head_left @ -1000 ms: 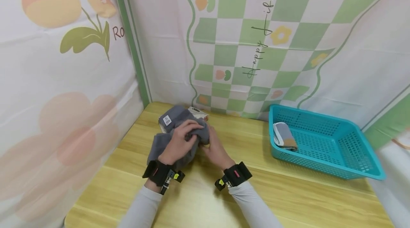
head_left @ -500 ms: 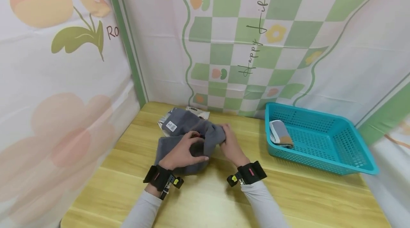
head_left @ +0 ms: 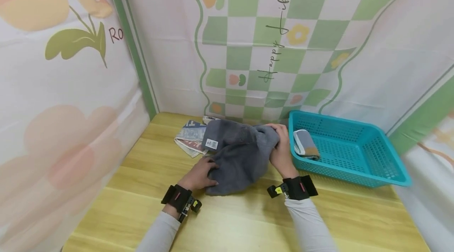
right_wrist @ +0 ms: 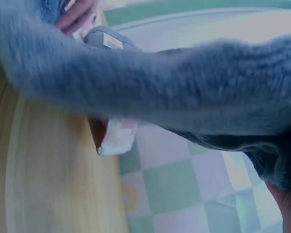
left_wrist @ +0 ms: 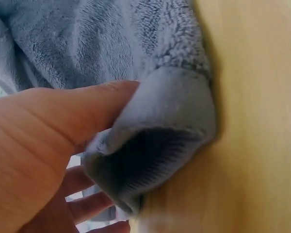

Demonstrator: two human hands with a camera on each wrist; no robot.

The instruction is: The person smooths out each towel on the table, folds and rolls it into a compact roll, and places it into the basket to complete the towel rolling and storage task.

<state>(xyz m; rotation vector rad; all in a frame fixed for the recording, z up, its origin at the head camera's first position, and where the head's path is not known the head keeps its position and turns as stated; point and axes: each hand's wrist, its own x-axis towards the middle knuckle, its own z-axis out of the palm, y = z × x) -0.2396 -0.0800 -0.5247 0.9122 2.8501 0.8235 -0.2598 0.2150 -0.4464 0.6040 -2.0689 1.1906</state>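
A grey cloth is gripped by the right hand. Its near-left edge is pinched by the left hand.

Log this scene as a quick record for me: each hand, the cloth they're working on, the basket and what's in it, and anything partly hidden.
Left hand: pinches an edge of the plush grey cloth
Right hand: grips the cloth's other end
Cloth state: rumpled, white label at upper left
Container: turquoise plastic basket, right side of the wood-grain table
Basket contents: folded grey, white and brown cloth
Partly hidden: printed blue, white and red cloth
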